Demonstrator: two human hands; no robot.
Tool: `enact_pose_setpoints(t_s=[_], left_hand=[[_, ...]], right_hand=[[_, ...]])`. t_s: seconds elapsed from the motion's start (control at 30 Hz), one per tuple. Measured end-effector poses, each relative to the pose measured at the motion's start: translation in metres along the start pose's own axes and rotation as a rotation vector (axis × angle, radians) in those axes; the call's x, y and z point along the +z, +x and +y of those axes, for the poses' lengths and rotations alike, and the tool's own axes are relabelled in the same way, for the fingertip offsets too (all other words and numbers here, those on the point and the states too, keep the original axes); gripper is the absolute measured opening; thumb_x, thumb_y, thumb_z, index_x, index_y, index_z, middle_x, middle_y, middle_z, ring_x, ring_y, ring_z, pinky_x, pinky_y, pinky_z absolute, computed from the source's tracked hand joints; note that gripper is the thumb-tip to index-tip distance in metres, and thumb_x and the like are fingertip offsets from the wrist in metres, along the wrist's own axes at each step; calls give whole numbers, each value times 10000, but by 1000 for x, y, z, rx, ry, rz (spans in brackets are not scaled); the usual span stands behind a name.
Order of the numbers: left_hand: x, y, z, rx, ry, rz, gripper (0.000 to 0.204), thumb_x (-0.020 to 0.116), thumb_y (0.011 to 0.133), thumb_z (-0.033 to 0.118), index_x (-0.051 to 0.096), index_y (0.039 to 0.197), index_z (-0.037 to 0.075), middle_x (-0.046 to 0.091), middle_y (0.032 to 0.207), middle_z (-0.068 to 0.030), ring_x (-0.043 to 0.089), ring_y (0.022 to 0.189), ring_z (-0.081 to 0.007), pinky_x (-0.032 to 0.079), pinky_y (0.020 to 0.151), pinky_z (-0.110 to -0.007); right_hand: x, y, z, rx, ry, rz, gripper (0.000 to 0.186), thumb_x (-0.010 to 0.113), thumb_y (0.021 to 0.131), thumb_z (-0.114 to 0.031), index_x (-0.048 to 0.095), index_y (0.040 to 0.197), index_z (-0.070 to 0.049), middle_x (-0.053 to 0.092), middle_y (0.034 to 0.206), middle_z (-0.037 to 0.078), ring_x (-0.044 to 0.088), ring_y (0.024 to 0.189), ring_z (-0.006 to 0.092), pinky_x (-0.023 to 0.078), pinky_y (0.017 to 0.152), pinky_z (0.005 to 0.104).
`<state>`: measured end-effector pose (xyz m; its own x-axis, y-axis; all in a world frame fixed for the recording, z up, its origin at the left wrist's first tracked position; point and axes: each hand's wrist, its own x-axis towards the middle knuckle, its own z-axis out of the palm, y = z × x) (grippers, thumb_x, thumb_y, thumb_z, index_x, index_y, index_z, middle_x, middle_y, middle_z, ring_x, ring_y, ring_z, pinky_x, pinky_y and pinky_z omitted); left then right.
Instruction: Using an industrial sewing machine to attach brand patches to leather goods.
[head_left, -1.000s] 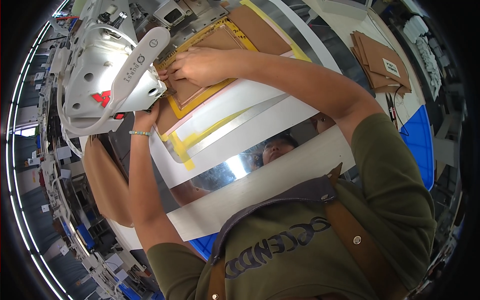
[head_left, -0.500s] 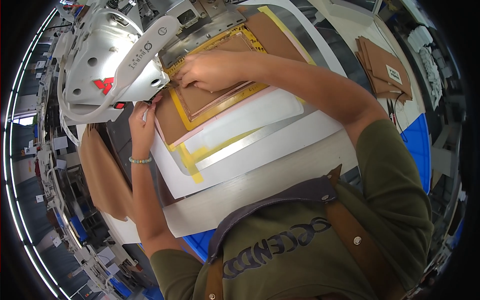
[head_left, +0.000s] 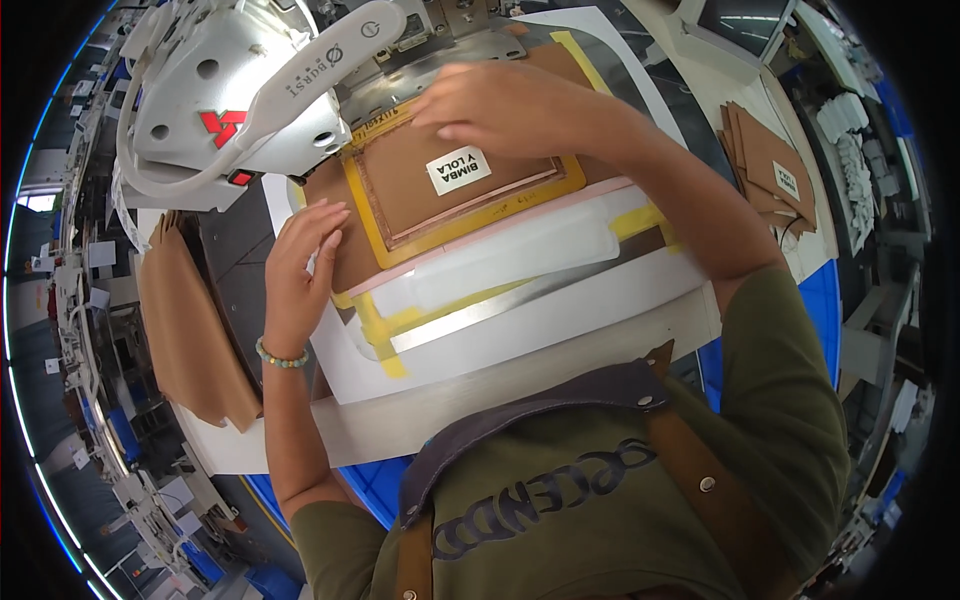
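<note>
The brown panel (head_left: 405,185) lies inside the yellow frame (head_left: 500,211), white label (head_left: 459,171) upward. Left of the frame, the left hand (head_left: 303,262) is loosely curled, seemingly empty; over the frame, the right hand (head_left: 505,108) hides its grip. Light, even fingers should best keep the panel flat.

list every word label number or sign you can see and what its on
Wording left uncopied:
White label, bold letters: brown panel.
Similar label: brown stack, right.
Grey lettering, symbols: white handle.
Red emblem: white machine head.
Dark stylised lettering: green shirt.
Handwriting: yellow frame; too small to read.
</note>
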<state>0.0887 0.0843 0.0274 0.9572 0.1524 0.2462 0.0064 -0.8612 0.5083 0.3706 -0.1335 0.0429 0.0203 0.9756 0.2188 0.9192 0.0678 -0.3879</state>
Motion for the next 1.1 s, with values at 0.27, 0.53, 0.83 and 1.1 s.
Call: enact_pose_setpoints(t_s=[0.27,0.53,0.83,1.1], left_hand=[[31,29,27,178,168,-124,414,655,1015,46,654,1430,55,599,1545,-144,551,1442,-370,454,1165,-468],[60,45,13,217,350,-94,530,694,1016,204,587,1514,58,507,1628,-188,476,1489,-416,391,1212,-515],[62,41,17,229,512,-50,517,719,997,248,628,1468,56,581,1558,-167,532,1433,-388,418,1172,-499],[63,39,16,225,462,-17,491,695,1020,283,643,1440,35,591,1541,-183,551,1412,-384,425,1158,-483]], right_hand=[[21,-82,30,15,-405,60,498,606,1078,-364,608,1439,-21,596,1526,136,499,1462,296,430,1188,433],[40,-72,20,66,-537,160,460,631,1065,-413,661,1342,-46,651,1464,106,542,1408,269,427,1152,451],[40,-69,12,120,-528,190,436,696,1017,-347,674,1312,-27,661,1442,118,589,1331,267,471,1071,414],[35,-65,16,63,-543,210,351,718,989,-295,679,1233,-46,695,1288,92,628,1176,244,491,935,393]])
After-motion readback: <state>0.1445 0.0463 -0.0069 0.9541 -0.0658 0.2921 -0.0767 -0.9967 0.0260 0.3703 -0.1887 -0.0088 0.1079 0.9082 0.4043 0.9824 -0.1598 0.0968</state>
